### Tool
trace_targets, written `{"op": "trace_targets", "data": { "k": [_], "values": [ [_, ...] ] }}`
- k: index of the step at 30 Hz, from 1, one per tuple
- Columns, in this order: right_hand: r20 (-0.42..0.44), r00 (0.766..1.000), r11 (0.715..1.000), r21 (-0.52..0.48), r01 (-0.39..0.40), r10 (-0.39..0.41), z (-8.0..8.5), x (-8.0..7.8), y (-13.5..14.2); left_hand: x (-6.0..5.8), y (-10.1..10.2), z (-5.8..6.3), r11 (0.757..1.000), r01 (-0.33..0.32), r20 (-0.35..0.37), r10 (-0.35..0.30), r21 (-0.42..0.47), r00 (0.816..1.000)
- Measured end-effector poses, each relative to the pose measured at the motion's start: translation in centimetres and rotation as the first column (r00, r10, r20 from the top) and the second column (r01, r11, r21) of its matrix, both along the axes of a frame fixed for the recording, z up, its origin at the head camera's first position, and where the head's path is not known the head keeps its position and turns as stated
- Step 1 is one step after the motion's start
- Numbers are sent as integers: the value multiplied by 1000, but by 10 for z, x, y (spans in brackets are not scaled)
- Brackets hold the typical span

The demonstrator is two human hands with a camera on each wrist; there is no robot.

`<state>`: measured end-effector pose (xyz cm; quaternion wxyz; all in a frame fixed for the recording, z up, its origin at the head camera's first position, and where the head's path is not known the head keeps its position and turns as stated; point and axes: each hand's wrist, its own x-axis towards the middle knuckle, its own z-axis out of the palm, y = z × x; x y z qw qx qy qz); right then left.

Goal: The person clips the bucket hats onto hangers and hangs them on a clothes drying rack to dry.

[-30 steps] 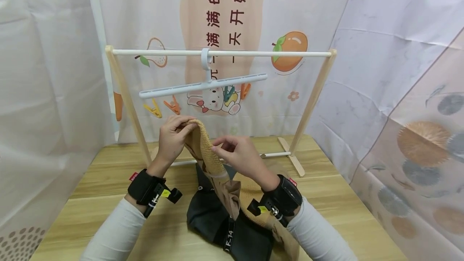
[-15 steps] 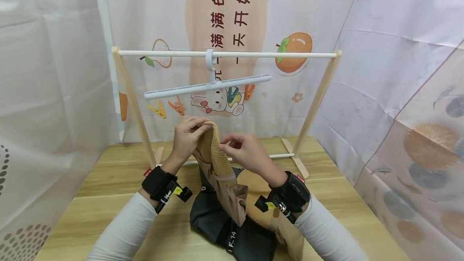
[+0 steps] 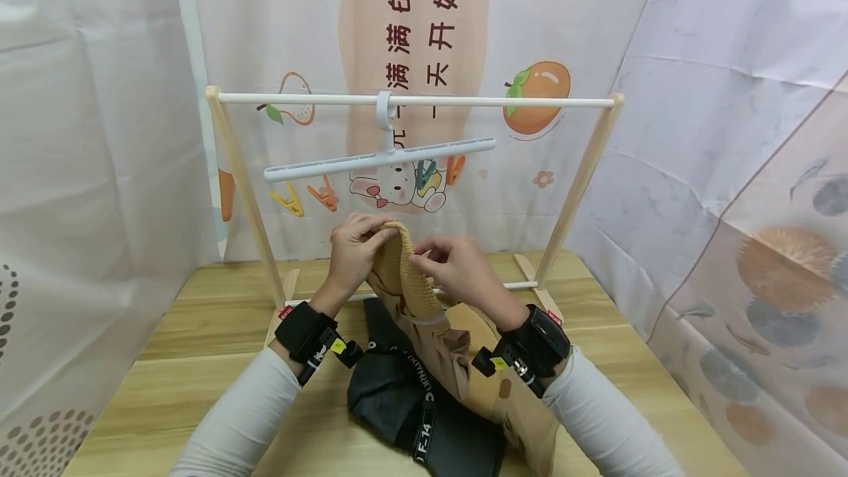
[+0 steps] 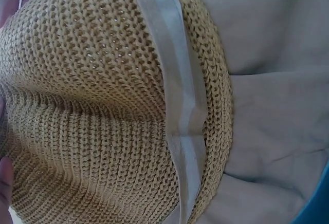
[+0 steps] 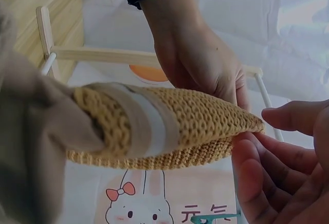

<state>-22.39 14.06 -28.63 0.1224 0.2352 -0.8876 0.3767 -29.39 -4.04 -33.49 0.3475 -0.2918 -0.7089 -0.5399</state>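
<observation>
In the head view, my left hand point(image 3: 355, 245) pinches the top edge of a tan knitted sun hat point(image 3: 416, 284), which hangs tilted with its plain cloth brim drooping below. Just right of it, my right hand point(image 3: 457, 269) pinches the knitted edge between thumb and fingertips; up close, the right wrist view has those fingers point(image 5: 288, 157) at the narrow end of the hat. A light band circles the knitted crown point(image 4: 92, 106) in the left wrist view. Beneath lie a black cap point(image 3: 384, 389) with a lettered strap and another tan knitted piece with cloth point(image 3: 530, 422), partly hidden.
A pale blue hanger point(image 3: 380, 159) hangs tilted from the white rail point(image 3: 464, 101) of a wooden rack behind the hands. Several clips point(image 3: 288, 201) show against the printed curtain point(image 3: 517, 227). The wooden table point(image 3: 218, 344) extends to both sides.
Both hands have shifted right in the head view with the hat between them, partly along with a small camera shift. The black cap's lettered strap shows more now.
</observation>
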Motion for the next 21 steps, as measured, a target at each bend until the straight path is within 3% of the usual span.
{"op": "trace_targets", "data": {
  "k": [6,13,19,21],
  "values": [
    [-15,1000,1000,20,8,-8,6,-7,2,-5,2,0,1000,-16,39,16,2,999],
    [25,999,998,31,46,-47,13,-16,11,10,10,18,1000,-26,83,27,-15,996],
    [35,996,996,54,76,-78,14,-21,17,-18,15,-4,999,-45,82,44,4,996],
    [19,996,995,52,91,-92,15,-23,17,-22,17,-9,999,-51,86,49,15,995]
  ]
}}
